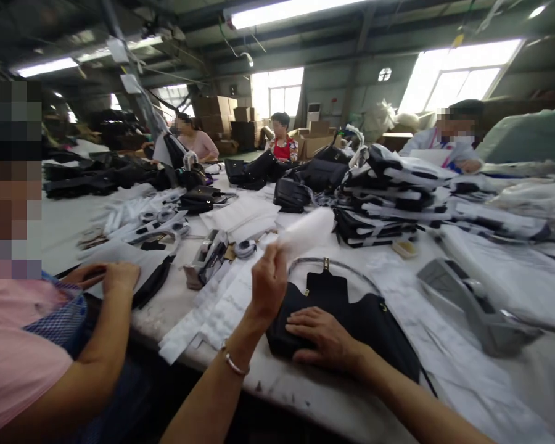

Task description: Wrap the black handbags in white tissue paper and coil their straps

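A black handbag point(370, 327) lies flat on the table in front of me, its flap tab point(327, 288) and wrapped handle point(358, 269) pointing away. My right hand point(321, 336) rests on the bag with its fingers stretched out. Raised just left of the bag, my left hand point(269, 274) pinches a thin white sheet point(309, 233), which looks like packing foam or paper and is blurred by motion. A bracelet circles the left wrist.
Grey tape dispensers stand left point(206, 259) and right point(476, 305) of the bag. White sheets point(226, 302) lie beside it. Stacked wrapped bags point(383, 191) fill the table's far side. A co-worker's hands point(115, 277) work at my left; other people sit across the table.
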The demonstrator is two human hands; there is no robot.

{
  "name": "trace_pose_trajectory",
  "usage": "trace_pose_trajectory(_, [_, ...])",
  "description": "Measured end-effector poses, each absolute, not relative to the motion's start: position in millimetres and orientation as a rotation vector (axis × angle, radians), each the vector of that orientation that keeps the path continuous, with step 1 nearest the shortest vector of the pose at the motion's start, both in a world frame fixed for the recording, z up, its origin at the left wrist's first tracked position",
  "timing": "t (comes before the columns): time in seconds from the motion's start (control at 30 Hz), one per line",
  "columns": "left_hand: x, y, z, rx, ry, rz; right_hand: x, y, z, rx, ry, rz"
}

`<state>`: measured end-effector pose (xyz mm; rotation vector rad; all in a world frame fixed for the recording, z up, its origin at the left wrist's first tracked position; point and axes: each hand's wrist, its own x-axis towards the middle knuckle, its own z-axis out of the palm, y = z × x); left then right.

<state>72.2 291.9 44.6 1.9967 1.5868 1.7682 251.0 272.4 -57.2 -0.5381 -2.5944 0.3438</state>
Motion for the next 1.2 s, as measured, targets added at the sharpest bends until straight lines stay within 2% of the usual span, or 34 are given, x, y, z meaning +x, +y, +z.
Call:
trace_pose_trajectory(0.07, [79, 292, 59, 1.849, 1.485, 1.969, 250, 269, -58, -0.603, -2.615, 0.317])
trace_pose_trajectory(0.13, [92, 291, 52, 2.007, 1.351, 1.816, 250, 263, -59, -0.655, -2.612, 0.269])
trace_pose_trajectory(0.2, [104, 290, 22, 2.246, 1.314, 1.427, 251, 256, -60, -0.658, -2.563, 0.201])
trace_pose_trajectory(0.27, [113, 290, -19, 2.312, 1.485, 1.101, 256, 250, -60, -0.652, -2.46, 0.156])
trace_pose_trajectory(0.37, [116, 290, -69, 2.257, 1.627, 1.004, 268, 245, -56, -0.82, -2.188, 0.165])
trace_pose_trajectory(0.43, [114, 291, -84, 2.252, 1.653, 0.994, 278, 246, -50, -1.046, -1.944, 0.222])
trace_pose_trajectory(0.53, [112, 294, -86, 2.255, 1.681, 0.985, 295, 251, -43, -1.309, -1.738, 0.461])
trace_pose_trajectory(0.63, [112, 297, -84, 2.271, 1.699, 0.997, 307, 254, -41, -1.384, -1.809, 0.744])
trace_pose_trajectory(0.8, [113, 297, -91, 2.34, 1.679, 1.058, 309, 254, -45, -1.382, -1.911, 0.892])
trace_pose_trajectory(1.03, [113, 287, -81, 2.445, 1.566, 1.23, 307, 249, -45, -1.403, -1.9, 0.855])
trace_pose_trajectory(1.2, [112, 269, -70, 2.659, 1.356, 1.308, 307, 244, -66, -1.404, -1.926, 0.578])
